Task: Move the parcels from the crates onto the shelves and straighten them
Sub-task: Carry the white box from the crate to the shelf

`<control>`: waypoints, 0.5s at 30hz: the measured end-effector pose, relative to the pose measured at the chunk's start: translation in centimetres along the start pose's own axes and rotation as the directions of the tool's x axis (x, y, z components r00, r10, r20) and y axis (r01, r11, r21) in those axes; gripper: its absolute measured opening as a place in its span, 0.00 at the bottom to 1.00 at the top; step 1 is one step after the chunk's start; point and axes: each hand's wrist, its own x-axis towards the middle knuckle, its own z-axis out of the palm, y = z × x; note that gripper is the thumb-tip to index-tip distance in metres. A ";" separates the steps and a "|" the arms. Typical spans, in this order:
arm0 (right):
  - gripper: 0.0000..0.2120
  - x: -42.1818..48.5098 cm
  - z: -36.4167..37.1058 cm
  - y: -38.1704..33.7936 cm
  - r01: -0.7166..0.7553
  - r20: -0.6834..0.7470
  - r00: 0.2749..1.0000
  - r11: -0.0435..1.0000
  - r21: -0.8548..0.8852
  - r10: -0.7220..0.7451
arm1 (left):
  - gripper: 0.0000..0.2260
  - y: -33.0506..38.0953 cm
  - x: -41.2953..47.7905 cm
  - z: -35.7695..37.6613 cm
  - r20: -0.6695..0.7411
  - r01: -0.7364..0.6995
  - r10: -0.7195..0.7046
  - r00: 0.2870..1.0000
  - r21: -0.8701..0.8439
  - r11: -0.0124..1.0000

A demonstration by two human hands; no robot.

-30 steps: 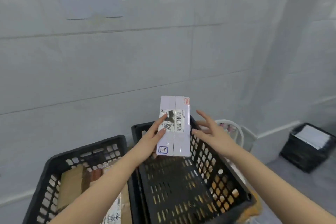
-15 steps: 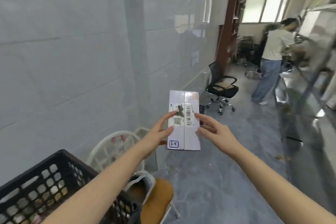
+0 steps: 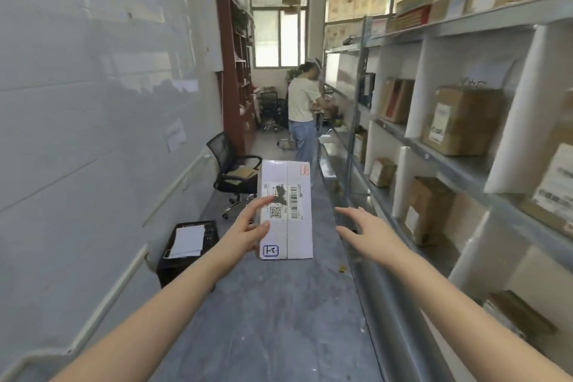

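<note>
A flat white parcel (image 3: 293,226) with a barcode label and a small blue stamp hangs in front of me over the aisle floor. My left hand (image 3: 248,231) grips its left edge, thumb on the label and fingers behind. My right hand (image 3: 361,229) is off the parcel, a short way to its right, fingers spread and straight, holding nothing. Metal shelves (image 3: 459,164) run along the right side and carry several brown cardboard parcels (image 3: 462,121). The crates are out of view.
A grey tiled wall runs down the left. A black bin (image 3: 186,254) with white paper stands by it, and a black office chair (image 3: 235,174) further on. A person (image 3: 302,108) stands at the shelves down the aisle. A dark bookcase (image 3: 238,77) stands beyond.
My view has swung right from the crates and wall to the aisle and shelves. My right hand has come off the parcel's right edge; my left hand alone holds it now.
</note>
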 end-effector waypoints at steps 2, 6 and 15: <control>0.24 1.9 -0.9 2.4 -0.046 -0.012 0.999 0.998 -0.052 0.046 | 0.20 -0.3 4.2 1.0 0.042 -0.001 0.001 0.999 0.002 1.000; 0.24 6.2 -2.2 6.1 -0.135 -0.026 0.991 0.983 -0.123 0.133 | 0.21 -1.2 12.5 2.0 0.121 -0.011 0.012 0.993 -0.012 1.000; 0.25 21.7 -3.8 11.3 -0.272 -0.131 0.959 0.946 -0.179 0.251 | 0.20 -4.2 33.8 0.4 0.274 -0.057 0.063 0.960 -0.030 0.998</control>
